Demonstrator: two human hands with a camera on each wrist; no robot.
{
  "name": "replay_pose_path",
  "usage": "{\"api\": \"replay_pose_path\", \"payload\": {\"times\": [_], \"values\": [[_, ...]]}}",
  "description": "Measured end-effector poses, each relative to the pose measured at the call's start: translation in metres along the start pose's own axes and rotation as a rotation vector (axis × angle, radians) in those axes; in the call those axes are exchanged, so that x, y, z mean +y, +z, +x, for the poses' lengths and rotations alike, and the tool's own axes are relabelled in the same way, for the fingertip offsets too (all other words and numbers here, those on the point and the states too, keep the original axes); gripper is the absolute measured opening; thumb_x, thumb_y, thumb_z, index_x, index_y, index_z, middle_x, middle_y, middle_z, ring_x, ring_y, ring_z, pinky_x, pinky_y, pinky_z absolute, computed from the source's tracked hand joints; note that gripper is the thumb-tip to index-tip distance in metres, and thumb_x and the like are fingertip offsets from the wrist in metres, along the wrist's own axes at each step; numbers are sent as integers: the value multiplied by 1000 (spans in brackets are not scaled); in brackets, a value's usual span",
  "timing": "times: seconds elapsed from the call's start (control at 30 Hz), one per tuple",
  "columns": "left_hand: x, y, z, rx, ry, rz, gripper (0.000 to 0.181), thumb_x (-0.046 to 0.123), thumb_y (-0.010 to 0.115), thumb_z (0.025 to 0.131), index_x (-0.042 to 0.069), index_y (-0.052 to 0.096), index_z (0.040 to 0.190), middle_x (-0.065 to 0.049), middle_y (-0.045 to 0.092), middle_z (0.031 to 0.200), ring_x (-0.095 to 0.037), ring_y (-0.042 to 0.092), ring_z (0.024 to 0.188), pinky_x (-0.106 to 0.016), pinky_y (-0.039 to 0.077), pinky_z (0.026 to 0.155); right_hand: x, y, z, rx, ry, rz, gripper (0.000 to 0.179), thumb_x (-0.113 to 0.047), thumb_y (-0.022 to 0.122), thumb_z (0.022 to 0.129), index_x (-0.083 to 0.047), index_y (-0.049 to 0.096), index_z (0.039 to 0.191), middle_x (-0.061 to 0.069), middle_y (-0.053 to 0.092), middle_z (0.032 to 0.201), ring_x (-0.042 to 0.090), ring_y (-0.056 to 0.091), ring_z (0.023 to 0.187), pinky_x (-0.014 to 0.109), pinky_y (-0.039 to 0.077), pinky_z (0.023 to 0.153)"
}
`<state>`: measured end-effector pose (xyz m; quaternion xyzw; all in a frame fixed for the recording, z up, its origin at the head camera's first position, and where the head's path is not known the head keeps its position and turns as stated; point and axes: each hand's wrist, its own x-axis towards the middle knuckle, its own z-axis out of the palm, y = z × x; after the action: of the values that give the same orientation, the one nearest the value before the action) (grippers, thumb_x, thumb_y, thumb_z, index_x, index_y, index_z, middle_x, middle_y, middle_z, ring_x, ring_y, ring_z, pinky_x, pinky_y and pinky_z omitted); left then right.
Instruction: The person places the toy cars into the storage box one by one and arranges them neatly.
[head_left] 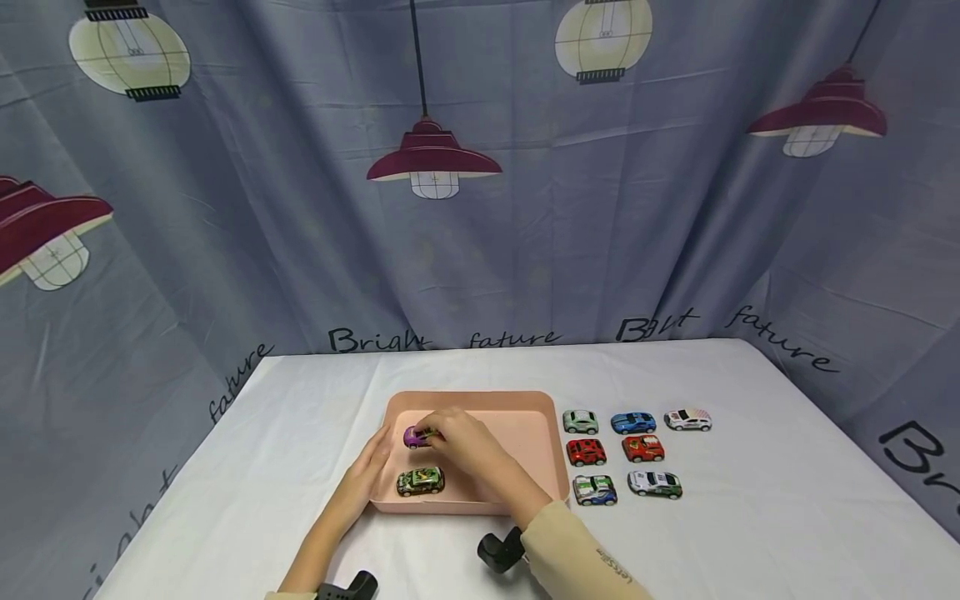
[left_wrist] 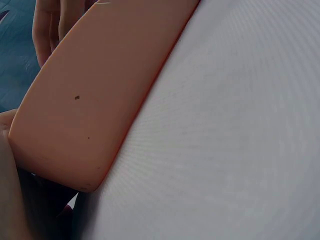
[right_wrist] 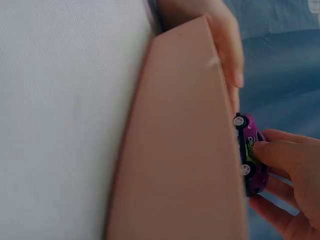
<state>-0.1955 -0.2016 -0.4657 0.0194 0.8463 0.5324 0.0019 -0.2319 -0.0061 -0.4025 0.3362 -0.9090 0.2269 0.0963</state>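
Note:
A purple toy car (head_left: 414,437) is pinched between the thumb and fingers of my right hand (head_left: 467,443), over the left part of a shallow pink tray (head_left: 517,437). The right wrist view shows that purple car (right_wrist: 254,157) side-on, its wheels facing the tray's rim and green lettering on its door. My left hand (head_left: 362,481) rests along the tray's left side with its fingers extended. A dark green patterned toy car (head_left: 420,481) sits inside the tray, nearer the front left corner.
Several toy cars stand on the white-covered table right of the tray, among them a blue car (head_left: 633,422), a red car (head_left: 586,452) and a silver-white car (head_left: 655,484). A blue-grey curtain (head_left: 510,250) hangs behind the table.

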Motion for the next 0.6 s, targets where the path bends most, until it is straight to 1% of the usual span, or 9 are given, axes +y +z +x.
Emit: {"api": "replay_pose_path", "payload": {"times": [0.1,0.3,0.5,0.6], "values": [[0,0,0,-4,-6,2,51,46,32,97,27,26,144,-10,23,151,-37,19,137,-63,14,108,-2,9,4,-40,11,-4,16,-13,63,84,-16,69,99,-5,69,100,12,62,98,25,50,87],[-1,1,0,-3,-6,-2,51,45,32,97,26,26,144,-12,22,151,-38,19,137,-64,15,107,-2,23,5,-95,79,-20,16,-14,63,84,-16,69,100,-3,69,100,13,62,98,27,51,86],[1,0,-1,-3,-9,-4,50,44,33,97,27,26,144,-11,23,151,-37,20,137,-63,15,107,-1,27,3,-101,92,-18,17,-13,64,84,-15,69,99,-3,69,99,12,62,95,25,51,83],[3,0,-2,-9,-5,-2,50,43,32,97,26,26,144,-11,22,151,-38,19,137,-63,15,107,-1,29,2,-89,74,-29,17,-14,64,83,-16,70,99,-4,70,98,11,63,94,25,51,82]]}}
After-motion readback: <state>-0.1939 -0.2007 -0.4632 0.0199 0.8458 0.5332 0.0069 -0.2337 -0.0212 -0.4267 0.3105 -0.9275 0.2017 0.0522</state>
